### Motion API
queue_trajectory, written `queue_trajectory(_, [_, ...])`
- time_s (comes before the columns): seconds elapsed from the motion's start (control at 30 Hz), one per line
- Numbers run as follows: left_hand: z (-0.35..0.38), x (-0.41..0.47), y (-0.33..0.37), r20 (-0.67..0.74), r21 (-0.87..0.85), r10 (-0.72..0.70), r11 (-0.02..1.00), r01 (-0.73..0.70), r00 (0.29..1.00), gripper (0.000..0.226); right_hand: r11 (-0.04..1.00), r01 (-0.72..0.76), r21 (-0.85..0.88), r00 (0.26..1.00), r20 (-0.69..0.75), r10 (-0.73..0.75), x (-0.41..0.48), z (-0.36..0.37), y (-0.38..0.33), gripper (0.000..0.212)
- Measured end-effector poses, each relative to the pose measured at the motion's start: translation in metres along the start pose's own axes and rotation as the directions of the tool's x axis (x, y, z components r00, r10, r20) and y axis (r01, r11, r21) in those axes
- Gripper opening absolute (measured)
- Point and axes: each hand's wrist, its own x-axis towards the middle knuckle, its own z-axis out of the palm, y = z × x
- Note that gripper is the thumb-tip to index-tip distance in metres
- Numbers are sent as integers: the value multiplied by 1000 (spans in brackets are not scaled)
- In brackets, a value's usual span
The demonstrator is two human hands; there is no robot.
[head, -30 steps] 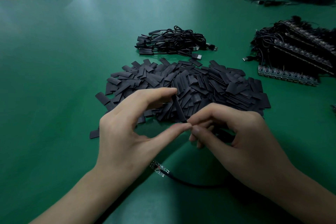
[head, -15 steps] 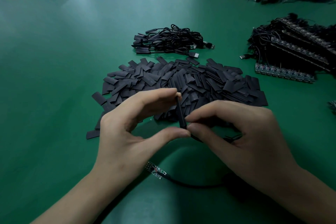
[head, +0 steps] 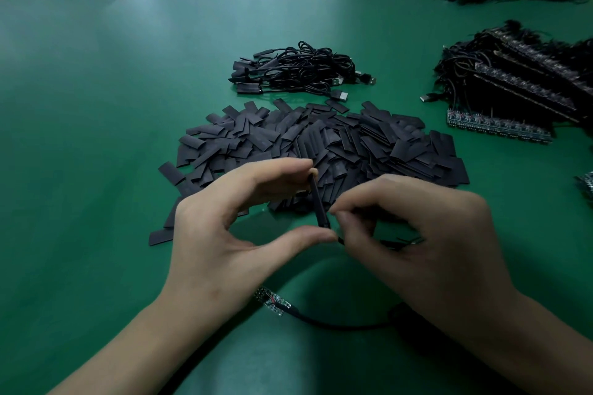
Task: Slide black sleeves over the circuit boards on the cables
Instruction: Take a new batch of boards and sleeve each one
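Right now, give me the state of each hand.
Left hand: pinches the black sleeve between forefinger and thumb.
Right hand: pinches the cable below it.

Bare green table (head: 90, 125) lies open to the left. Ahead, a sleeve pile (head: 337, 141) blocks the way, a cable bundle (head: 298, 70) behind it; stacked boards (head: 519, 86) crowd the right edge.

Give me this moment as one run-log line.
left hand: pinches black sleeve end to end | right hand: pinches cable at sleeve's lower end | bare circuit board: on table by left wrist | sleeve pile: behind hands
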Motion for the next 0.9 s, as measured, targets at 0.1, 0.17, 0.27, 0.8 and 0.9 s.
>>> queue_trajectory(0.1, [-1, -3, -2, -30, 28, -22, 999, 23, 999, 56, 972, -137, 190, 991, 38, 132, -43, 18, 4, 6])
queue_trajectory(0.17, [-2, -2, -3, -69, 52, -7, 999, 10, 998, 54, 964, -166, 209, 985, 75, 154, -47, 22, 11, 5])
queue_trajectory(0.27, [-3, -1, -4, -110, 40, -20, 999, 25, 994, 50, 957, -169, 234, 980, 143, 137, -44, 25, 16, 10])
queue_trajectory(0.8, [7, -1, -11, -212, -121, -207, 975, 184, 955, 59, 924, -241, 296, 964, 181, 194, -47, 36, 19, 7])
queue_trajectory(0.9, [6, -2, -11, -199, -81, -212, 976, 200, 957, 54, 931, -238, 275, 964, 180, 194, -48, 37, 20, 6])
